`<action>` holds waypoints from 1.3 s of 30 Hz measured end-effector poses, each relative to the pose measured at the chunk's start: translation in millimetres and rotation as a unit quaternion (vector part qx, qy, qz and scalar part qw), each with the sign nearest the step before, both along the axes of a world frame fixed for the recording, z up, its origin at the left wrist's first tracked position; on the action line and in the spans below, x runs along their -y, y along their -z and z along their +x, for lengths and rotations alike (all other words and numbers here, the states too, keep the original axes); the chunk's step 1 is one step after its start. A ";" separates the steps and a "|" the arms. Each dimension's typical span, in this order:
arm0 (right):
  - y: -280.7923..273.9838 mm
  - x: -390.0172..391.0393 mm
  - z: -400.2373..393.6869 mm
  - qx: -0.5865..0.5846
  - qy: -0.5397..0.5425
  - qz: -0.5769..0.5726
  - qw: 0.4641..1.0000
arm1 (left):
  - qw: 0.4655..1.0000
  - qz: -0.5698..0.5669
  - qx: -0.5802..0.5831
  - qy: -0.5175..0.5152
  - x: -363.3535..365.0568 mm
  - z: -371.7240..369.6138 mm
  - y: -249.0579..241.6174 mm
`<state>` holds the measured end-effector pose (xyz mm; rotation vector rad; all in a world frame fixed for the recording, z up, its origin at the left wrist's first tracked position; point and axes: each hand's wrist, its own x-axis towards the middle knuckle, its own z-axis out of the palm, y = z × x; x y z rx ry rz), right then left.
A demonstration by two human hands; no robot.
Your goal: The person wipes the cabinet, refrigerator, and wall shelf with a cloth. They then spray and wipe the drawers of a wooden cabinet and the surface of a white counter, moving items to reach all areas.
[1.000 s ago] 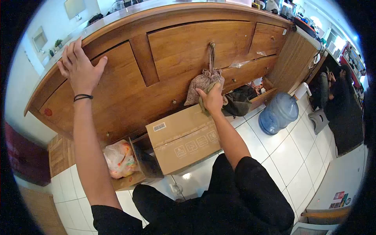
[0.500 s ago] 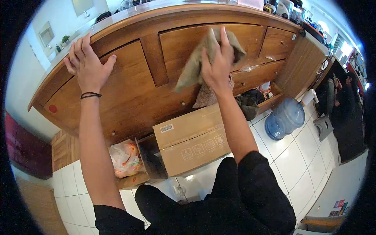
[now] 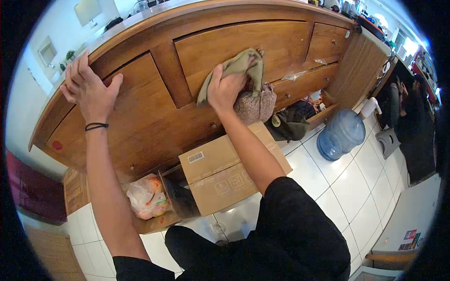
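Note:
My right hand is closed on an olive-green cloth, bunched with one end hanging to the left. The cloth lies against the upper drawer front of a brown wooden dresser, near a small knob. My left hand rests at the dresser's upper left edge with its fingers spread and nothing in it. Just below the cloth, a patterned pinkish-brown fabric hangs over a drawer edge. Part of the cloth is hidden behind my right fingers.
A cardboard box stands below my right forearm. Left of it, an open low drawer holds a plastic bag. On the right are an open drawer with dark cloth, a blue water jug on the tiled floor and a grey step stool.
My right hand has moved left and down with the cloth. My left hand stays at the dresser's edge. The camera's view has shifted slightly.

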<state>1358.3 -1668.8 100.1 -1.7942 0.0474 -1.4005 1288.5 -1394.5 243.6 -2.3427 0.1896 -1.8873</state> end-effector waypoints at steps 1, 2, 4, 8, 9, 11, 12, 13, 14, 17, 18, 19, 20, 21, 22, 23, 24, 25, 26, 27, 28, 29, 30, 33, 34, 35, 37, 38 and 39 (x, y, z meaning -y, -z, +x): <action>-6.9 -1.8 4.2 -0.025 -0.005 0.014 1.000 | 1.000 -0.001 -0.001 -0.003 0.4 0.1 -0.1; -11.0 -5.3 6.0 -0.052 -0.008 0.029 0.998 | 1.000 -0.001 -0.004 -0.005 1.1 -0.2 0.9; -4.4 -9.2 10.1 0.010 0.004 -0.004 1.000 | 1.000 0.008 0.009 0.005 0.4 1.8 1.8; 29.3 -14.3 -29.6 -0.040 -0.107 -0.091 0.989 | 1.000 0.010 0.013 0.015 -0.7 6.9 1.9; 42.0 -9.9 -24.2 -0.034 -0.106 -0.074 0.991 | 1.000 0.010 0.012 0.014 -2.1 4.7 1.5; 62.5 -1.2 -9.2 -0.024 -0.116 -0.040 0.992 | 1.000 0.010 0.001 0.015 -2.7 2.4 1.1; 61.1 4.9 -3.6 -0.031 -0.131 -0.048 0.990 | 1.000 0.008 -0.004 0.010 -3.7 1.0 1.3; 58.5 4.4 4.5 0.020 -0.104 -0.005 0.994 | 1.000 0.009 -0.012 0.019 -5.6 -0.4 1.6; 47.4 -0.3 8.5 0.070 -0.079 0.039 0.994 | 0.999 0.010 -0.019 0.027 -7.1 -0.8 1.1; 14.6 -6.6 10.1 0.114 -0.009 -0.011 0.993 | 0.999 0.014 -0.039 0.030 -10.5 -5.3 -1.4; 5.4 -10.3 8.3 0.113 0.015 -0.059 0.992 | 0.998 0.014 -0.046 0.030 -10.7 -6.3 -1.3; -0.5 -17.5 3.6 0.103 -0.005 -0.112 0.988 | 0.998 0.009 -0.044 0.034 -11.7 -6.1 -1.3; -5.4 -23.2 -3.7 0.092 -0.023 -0.164 0.982 | 0.998 0.005 -0.043 0.040 -11.9 -5.0 -1.7; -5.5 -27.9 -10.9 0.082 -0.039 -0.216 0.972 | 0.998 0.000 -0.042 0.048 -7.2 -8.2 -2.2; 0.5 -32.7 -20.8 0.040 -0.038 -0.294 0.954 | 1.000 -0.001 -0.028 0.011 -0.4 -11.8 -1.3; 10.6 -34.2 -20.6 0.068 -0.045 -0.358 0.930 | 0.999 0.003 -0.029 0.026 -1.3 -13.9 -0.5; 28.0 -31.7 -16.8 0.097 -0.053 -0.418 0.902 | 0.999 0.007 -0.031 0.042 -3.9 -12.2 -1.6; 44.3 -27.2 -13.0 0.128 -0.058 -0.476 0.868 | 0.998 0.012 -0.030 0.059 -6.9 -10.7 -2.7; 59.5 -16.5 -12.8 0.104 -0.101 -0.490 0.859 | 0.998 0.015 -0.045 0.042 -10.6 -9.8 -3.1; 72.4 -2.2 -4.4 0.039 -0.185 -0.463 0.866 | 0.998 0.017 -0.049 0.038 -14.5 -7.9 -3.5; 75.8 15.0 1.7 0.016 -0.198 -0.504 0.840 | 0.998 0.017 -0.053 0.032 -17.7 -5.6 -3.4; 79.0 32.1 7.6 -0.007 -0.212 -0.543 0.812 | 0.998 0.018 -0.059 0.027 -19.1 -7.1 -2.5; 78.9 47.9 10.2 0.013 -0.151 -0.642 0.751 | 0.996 0.004 -0.084 -0.017 -7.2 -19.1 -5.9; 65.7 55.3 14.6 0.030 -0.063 -0.573 0.817 | 0.982 -0.039 -0.182 -0.019 3.1 -35.6 -15.0; 33.1 44.8 -0.5 0.094 -0.053 -0.492 0.864 | 0.973 -0.065 -0.223 -0.004 3.4 -37.0 -19.8; 23.1 30.4 2.1 0.109 -0.029 -0.462 0.879 | 0.972 -0.062 -0.228 0.001 3.1 -38.1 -21.9; 6.5 -6.2 2.9 0.106 0.000 -0.438 0.893 | 0.969 -0.054 -0.240 0.013 -1.3 -42.1 -22.6; -2.4 -25.6 -3.5 0.089 0.006 -0.446 0.891 | 0.964 -0.068 -0.247 0.066 -4.2 -48.9 -22.1; -17.1 -50.3 -26.2 0.046 -0.006 -0.492 0.869 | 0.957 -0.081 -0.250 0.119 -7.1 -57.7 -21.9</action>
